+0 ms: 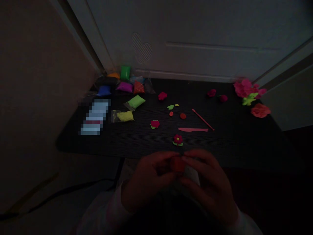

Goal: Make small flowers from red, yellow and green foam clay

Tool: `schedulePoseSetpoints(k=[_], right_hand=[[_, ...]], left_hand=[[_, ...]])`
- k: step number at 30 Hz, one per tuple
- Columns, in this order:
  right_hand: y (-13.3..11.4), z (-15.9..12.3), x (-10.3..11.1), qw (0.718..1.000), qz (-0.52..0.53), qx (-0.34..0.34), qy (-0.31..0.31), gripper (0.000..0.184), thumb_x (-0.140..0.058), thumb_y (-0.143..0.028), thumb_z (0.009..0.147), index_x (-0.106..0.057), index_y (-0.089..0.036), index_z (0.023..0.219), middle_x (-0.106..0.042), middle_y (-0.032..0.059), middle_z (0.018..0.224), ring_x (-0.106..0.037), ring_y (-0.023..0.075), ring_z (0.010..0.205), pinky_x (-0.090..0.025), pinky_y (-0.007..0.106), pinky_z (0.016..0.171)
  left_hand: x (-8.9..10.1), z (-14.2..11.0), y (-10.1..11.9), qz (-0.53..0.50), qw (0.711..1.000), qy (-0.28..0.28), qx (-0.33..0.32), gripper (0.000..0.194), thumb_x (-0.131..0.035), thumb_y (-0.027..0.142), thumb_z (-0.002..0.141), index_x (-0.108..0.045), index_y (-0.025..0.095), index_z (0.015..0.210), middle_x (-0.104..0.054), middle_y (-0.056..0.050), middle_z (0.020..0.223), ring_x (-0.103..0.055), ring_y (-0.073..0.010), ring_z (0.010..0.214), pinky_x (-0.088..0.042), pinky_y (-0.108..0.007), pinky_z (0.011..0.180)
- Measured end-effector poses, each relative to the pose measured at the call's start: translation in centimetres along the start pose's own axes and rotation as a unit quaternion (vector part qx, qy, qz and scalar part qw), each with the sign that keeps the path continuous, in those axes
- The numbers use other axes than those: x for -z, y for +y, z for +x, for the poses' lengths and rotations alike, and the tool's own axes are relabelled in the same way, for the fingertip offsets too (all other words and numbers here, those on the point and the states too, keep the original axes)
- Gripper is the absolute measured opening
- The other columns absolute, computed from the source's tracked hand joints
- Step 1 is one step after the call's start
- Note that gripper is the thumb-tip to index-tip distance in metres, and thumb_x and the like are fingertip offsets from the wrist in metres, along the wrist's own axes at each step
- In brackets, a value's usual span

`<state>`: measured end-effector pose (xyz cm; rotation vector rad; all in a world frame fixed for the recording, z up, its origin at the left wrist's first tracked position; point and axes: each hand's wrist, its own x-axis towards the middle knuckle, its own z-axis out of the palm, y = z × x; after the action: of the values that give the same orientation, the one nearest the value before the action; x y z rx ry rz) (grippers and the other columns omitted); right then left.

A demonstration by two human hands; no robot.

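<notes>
Close to my body, at the table's front edge, my left hand has its fingers closed on a red lump of modelling clay. My right hand pinches the same lump from the other side, its fingertips meeting those of the left. A pale patch shows between the right fingers; what it is, I cannot tell in the dim light. Just beyond the hands lies a red clay flower with a yellow centre and green leaves. Farther left is a crimson clay piece on a green base.
On the dark table lie a pink plastic knife, a thin pink stick tool and a red clay disc. Several coloured clay packets and a blurred-out bright rectangle are left. Pink flowers stand right.
</notes>
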<state>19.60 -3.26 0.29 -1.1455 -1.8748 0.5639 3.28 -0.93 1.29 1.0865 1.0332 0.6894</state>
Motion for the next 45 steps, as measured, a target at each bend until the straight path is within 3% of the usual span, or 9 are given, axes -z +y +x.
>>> schedulePoseSetpoints(k=[5,12,25,32,35,39,45], right_hand=[[-0.1,0.5,-0.2,0.999,-0.029,0.037,-0.014,0.038,-0.059,-0.019,0.072,-0.052,-0.025,0.109,-0.055,0.0044,0.096,-0.053,0.0163,0.089,-0.049,0.030,0.072],[-0.2,0.9,0.7,0.997,-0.046,0.063,-0.015,0.035,-0.056,-0.018,0.074,-0.053,-0.023,0.108,-0.056,0.0058,0.100,-0.052,0.0184,0.092,-0.047,0.034,0.074],[-0.8,0.4,1.0,0.995,-0.069,0.062,-0.040,0.040,-0.051,-0.013,0.075,-0.049,-0.026,0.113,-0.054,0.0057,0.107,-0.050,0.0190,0.094,-0.047,0.036,0.075],[-0.9,0.2,1.0,0.995,-0.036,0.067,-0.057,0.040,-0.049,-0.006,0.074,-0.051,-0.025,0.110,-0.052,0.0033,0.107,-0.047,0.0173,0.099,-0.045,0.033,0.078],[-1.0,-0.2,1.0,0.998,-0.016,0.043,-0.035,0.040,-0.049,-0.006,0.074,-0.050,-0.027,0.108,-0.045,0.0013,0.114,-0.043,0.0161,0.104,-0.044,0.032,0.083],[-1.1,-0.3,0.8,0.999,-0.047,0.012,-0.003,0.035,-0.051,-0.013,0.076,-0.049,-0.027,0.108,-0.044,0.0021,0.115,-0.042,0.0170,0.102,-0.043,0.033,0.084],[-0.9,-0.1,0.8,0.997,-0.066,0.040,-0.005,0.034,-0.052,-0.012,0.075,-0.054,-0.030,0.104,-0.049,0.0026,0.109,-0.045,0.0196,0.099,-0.046,0.035,0.074]], left_hand=[[-0.3,-0.4,0.7,-0.039,0.999,-0.002,0.002,0.038,-0.063,0.009,0.062,-0.059,0.019,0.098,-0.068,0.000,0.085,-0.062,-0.0120,0.076,-0.049,-0.019,0.068],[0.1,-1.2,1.1,-0.101,0.992,-0.076,0.004,0.033,-0.059,0.015,0.072,-0.060,0.031,0.101,-0.067,0.005,0.090,-0.061,-0.0090,0.083,-0.046,-0.016,0.073],[-0.2,-0.7,1.0,-0.230,0.967,-0.038,0.103,0.031,-0.070,0.008,0.056,-0.065,0.020,0.084,-0.069,0.002,0.075,-0.063,-0.0107,0.068,-0.048,-0.021,0.064],[-0.4,-0.5,0.7,-0.224,0.969,-0.032,0.096,0.030,-0.069,0.009,0.057,-0.064,0.020,0.085,-0.070,0.001,0.079,-0.064,-0.0131,0.074,-0.048,-0.025,0.070],[-0.5,-0.6,0.6,-0.228,0.970,-0.021,0.079,0.031,-0.069,0.009,0.057,-0.063,0.019,0.085,-0.069,0.001,0.081,-0.064,-0.0147,0.077,-0.049,-0.028,0.072],[-0.5,-0.7,0.5,-0.252,0.965,-0.041,0.053,0.034,-0.069,0.005,0.057,-0.062,0.020,0.086,-0.069,0.002,0.077,-0.064,-0.0120,0.073,-0.049,-0.023,0.067],[-0.6,-0.7,0.6,-0.267,0.961,-0.036,0.056,0.034,-0.069,0.002,0.055,-0.062,0.020,0.083,-0.068,0.003,0.077,-0.063,-0.0098,0.070,-0.049,-0.019,0.064]])
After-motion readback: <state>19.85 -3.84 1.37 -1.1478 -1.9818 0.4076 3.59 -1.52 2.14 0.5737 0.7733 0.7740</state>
